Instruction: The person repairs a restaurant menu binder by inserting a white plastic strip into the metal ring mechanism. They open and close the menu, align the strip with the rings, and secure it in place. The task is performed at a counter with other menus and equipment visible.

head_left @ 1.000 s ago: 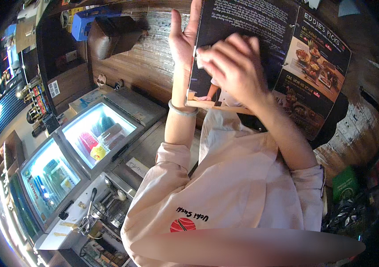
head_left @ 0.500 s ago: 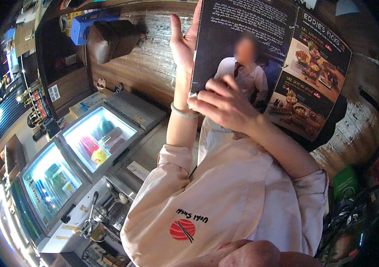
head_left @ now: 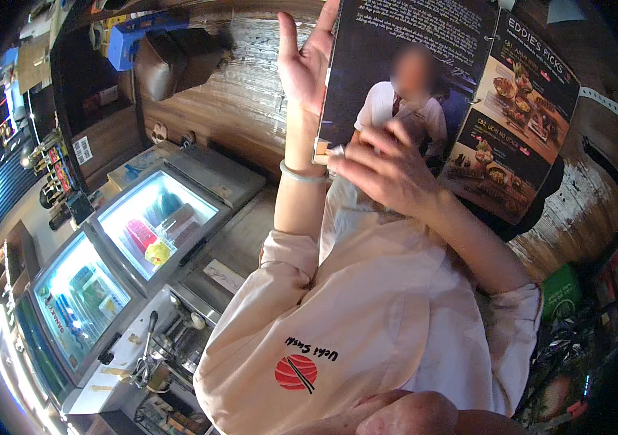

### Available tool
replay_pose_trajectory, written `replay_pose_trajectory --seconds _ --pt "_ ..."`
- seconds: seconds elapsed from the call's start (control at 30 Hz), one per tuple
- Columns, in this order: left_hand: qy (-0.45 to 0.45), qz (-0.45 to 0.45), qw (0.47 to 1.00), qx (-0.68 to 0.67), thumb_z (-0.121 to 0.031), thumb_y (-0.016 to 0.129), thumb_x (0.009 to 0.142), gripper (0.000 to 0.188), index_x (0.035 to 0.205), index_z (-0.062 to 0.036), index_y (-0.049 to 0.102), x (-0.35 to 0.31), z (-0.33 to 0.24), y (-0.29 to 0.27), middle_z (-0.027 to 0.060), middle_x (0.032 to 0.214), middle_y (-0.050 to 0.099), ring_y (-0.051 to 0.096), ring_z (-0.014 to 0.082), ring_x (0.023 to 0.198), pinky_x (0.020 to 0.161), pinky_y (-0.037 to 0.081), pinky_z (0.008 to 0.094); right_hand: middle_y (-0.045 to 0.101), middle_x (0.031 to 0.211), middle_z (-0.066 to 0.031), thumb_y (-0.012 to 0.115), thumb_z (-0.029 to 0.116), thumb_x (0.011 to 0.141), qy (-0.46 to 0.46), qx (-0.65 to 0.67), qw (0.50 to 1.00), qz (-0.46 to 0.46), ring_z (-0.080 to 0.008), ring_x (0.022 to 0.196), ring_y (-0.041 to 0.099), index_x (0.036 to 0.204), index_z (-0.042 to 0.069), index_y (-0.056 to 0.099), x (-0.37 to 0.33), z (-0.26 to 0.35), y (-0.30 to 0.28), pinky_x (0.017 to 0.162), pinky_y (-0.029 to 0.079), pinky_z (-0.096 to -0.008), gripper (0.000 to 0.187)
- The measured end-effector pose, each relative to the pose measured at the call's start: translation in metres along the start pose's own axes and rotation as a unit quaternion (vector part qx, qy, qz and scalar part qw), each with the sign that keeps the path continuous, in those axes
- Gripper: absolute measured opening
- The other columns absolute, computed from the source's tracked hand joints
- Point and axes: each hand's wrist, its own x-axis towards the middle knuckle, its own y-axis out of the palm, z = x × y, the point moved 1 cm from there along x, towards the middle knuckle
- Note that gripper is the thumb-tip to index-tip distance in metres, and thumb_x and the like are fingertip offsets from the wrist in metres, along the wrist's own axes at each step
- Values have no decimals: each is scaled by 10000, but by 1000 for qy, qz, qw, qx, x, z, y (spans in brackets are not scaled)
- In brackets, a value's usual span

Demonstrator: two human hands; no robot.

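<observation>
A ring-bound menu (head_left: 461,83) with dark, glossy pages lies open at the top centre. It shows a printed photo of a person on the left page and pictures of dishes on the right. My left hand (head_left: 305,69) is beside and partly behind its left edge, palm up, thumb stretched out; some fingers are hidden by the page. A pale band circles that wrist. My right hand (head_left: 388,167) lies over the lower left page, its fingertips pinching near the corner. Something small and whitish shows there, seemingly the curled page corner, with a brownish layer beneath.
Lit glass-topped chest freezers (head_left: 156,221) stand to the left. Metal utensils (head_left: 153,362) lie on a work surface below them. A brown box-shaped object (head_left: 171,61) and a blue container (head_left: 131,40) are at upper left. Cables (head_left: 562,348) and a green box (head_left: 561,293) are at right.
My right fingertips have moved slightly inward from the page's lower left corner, and a brownish layer now shows there. The menu has shifted slightly right; my left hand stays nearly in place.
</observation>
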Motion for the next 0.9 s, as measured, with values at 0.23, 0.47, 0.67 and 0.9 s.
replay_pose_trajectory --seconds 0.23,0.47,0.67,0.9 --pt "39 -60 975 211 -306 418 1069 556 1543 -27 337 -4 5 8 146 1489 484 502 247 1324 1105 400 349 652 936 -39 749 165 810 117 -68 989 -58 -250 948 615 967 114 719 44 -111 -81 851 454 -380 167" --pt "68 -113 899 417 -274 505 1048 591 1566 -57 321 -5 6 -29 104 1554 413 422 199 1392 1161 306 312 595 936 -26 737 166 787 136 -121 983 21 -267 915 561 858 137 687 -25 -80 -65 825 400 -454 92" --pt "24 -227 850 474 -383 439 1081 582 1516 -1 386 -20 11 -22 114 1505 465 451 187 1355 1136 329 308 609 966 13 741 223 792 156 -183 971 -15 -235 912 533 868 146 691 -2 -102 -83 804 354 -443 120" --pt "30 -205 871 445 -421 385 1090 576 1487 -7 432 -14 16 -41 121 1409 546 524 187 1267 1090 392 316 622 971 3 710 204 764 129 -148 980 -43 -255 1013 543 880 131 694 6 -83 -36 844 388 -459 138"
